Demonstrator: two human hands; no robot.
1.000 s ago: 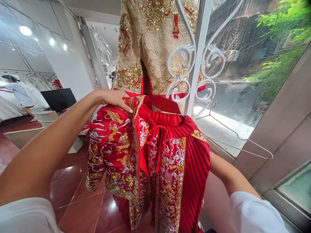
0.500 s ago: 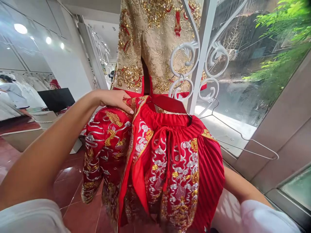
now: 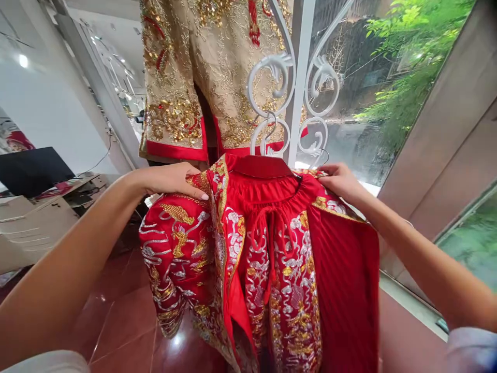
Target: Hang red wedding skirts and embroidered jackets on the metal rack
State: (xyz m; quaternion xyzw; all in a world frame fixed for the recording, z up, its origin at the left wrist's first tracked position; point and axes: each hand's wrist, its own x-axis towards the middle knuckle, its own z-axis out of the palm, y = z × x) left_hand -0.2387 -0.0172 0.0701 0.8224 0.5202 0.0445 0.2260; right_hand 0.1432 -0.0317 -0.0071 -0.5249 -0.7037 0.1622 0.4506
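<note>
A red garment [image 3: 267, 259] with gold and silver embroidery and a drawstring waist hangs on a hanger from a white scrolled metal stand [image 3: 289, 98]. My left hand [image 3: 174, 178] grips the garment's left shoulder edge, fingers curled over the fabric. My right hand [image 3: 339, 181] holds the right shoulder edge near the hanger, fingers closed on the cloth. Behind it hangs a gold sequined garment [image 3: 194, 77] with a red hem.
A large window [image 3: 373, 88] with green foliage outside fills the right side, with a sill below. At the left stand a dark monitor [image 3: 33, 168] and cluttered white desks [image 3: 39, 223]. The floor [image 3: 116, 321] is glossy dark red tile.
My right hand has come up from under the garment and taken hold of its right shoulder. The view has shifted to the right. The left hand keeps its grip.
</note>
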